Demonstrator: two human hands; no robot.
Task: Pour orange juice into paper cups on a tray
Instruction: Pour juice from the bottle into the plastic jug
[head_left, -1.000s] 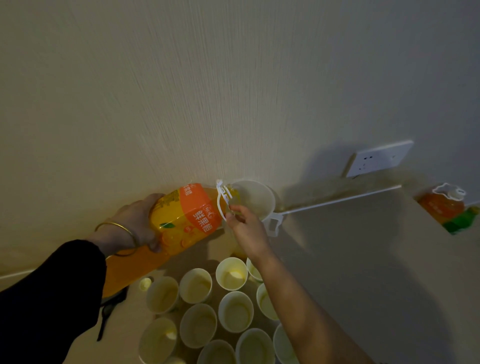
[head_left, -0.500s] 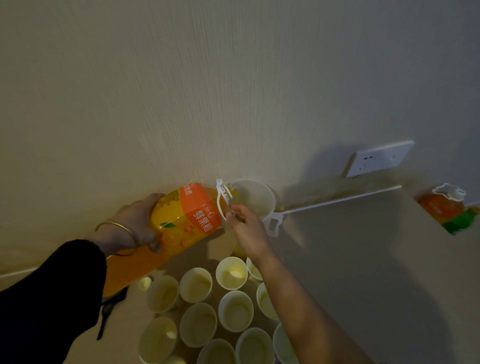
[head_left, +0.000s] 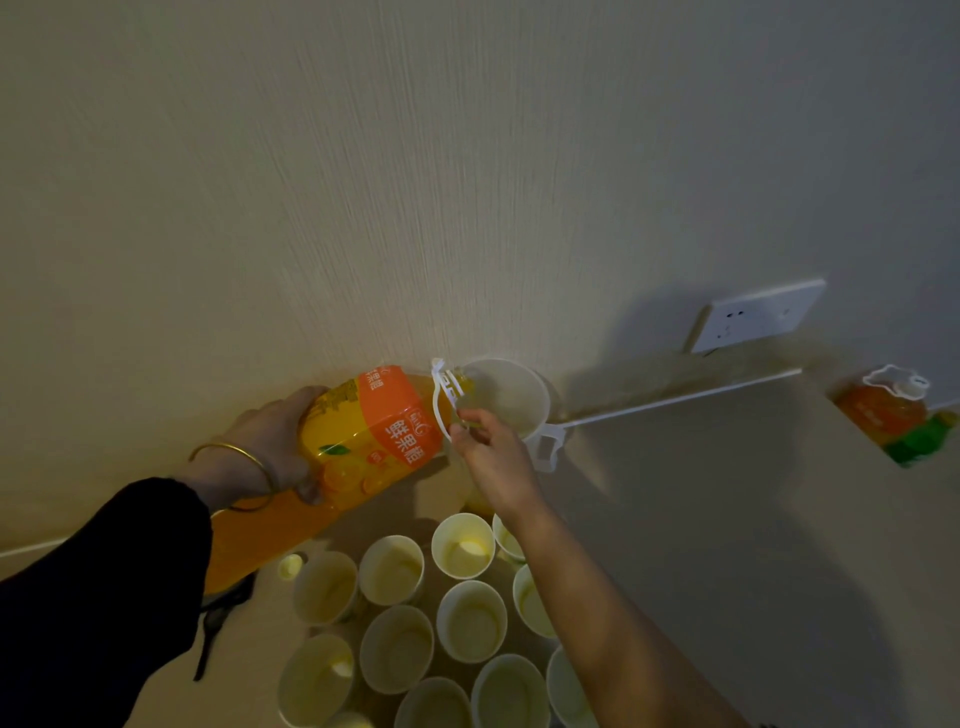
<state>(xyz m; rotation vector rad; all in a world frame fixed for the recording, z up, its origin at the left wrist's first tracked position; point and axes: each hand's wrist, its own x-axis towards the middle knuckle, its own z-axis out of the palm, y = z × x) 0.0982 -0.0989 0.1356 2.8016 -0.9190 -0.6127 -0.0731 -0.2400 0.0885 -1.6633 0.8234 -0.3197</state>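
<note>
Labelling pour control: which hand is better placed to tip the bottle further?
Likely the left hand: it grips the bottle by its body; the right hand only pinches the handle at its neck.

Juice bottle (head_left: 374, 431), tilted on its side: my left hand (head_left: 270, 441) grips its body, my right hand (head_left: 488, 457) pinches its white neck handle (head_left: 440, 410). White jug (head_left: 511, 395) at its mouth. Paper cups (head_left: 471, 618) clustered on the tabletop (head_left: 701, 519), nearer me than the bottle.

Left arm: black long sleeve (head_left: 104, 597), loose and matte, its cuff stopping just short of the bangle (head_left: 244, 450). Bangle: thin, plain, gold-coloured, circling the wrist just behind the left hand (head_left: 275, 441). Right hand (head_left: 493, 457) and forearm (head_left: 597, 597): bare, well right of the bangle.
</note>
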